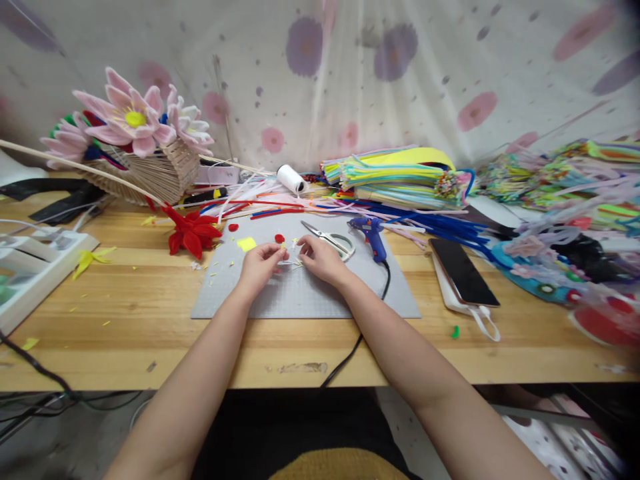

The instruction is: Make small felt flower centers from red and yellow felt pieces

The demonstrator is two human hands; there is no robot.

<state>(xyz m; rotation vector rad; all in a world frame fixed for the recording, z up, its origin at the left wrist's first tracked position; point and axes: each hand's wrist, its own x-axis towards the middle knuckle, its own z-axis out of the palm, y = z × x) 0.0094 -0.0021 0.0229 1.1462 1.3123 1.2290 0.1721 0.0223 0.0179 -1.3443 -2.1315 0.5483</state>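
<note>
Both hands are over the grey cutting mat [310,300]. My left hand [261,268] has thumb and fingertips pinched together; what they hold is too small to name. My right hand [323,259] curls its fingers close by, and any small thing in them is hidden. Thin pale strands [293,264] lie or stretch between the two hands. Just beyond the left fingers are a red round piece [279,238] and a yellow scrap [246,244]. Scissors [333,241] with pale handles lie behind my right hand, and a blue glue gun [371,237] rests to its right.
Left stand a red fuzzy flower [193,233], a woven basket [155,175] with pink flowers, and a white power strip [40,273]. Bundles of pipe cleaners [400,177] and a thread spool [291,179] line the back. A phone [463,270] lies right; the glue gun's cord [353,350] crosses the table edge.
</note>
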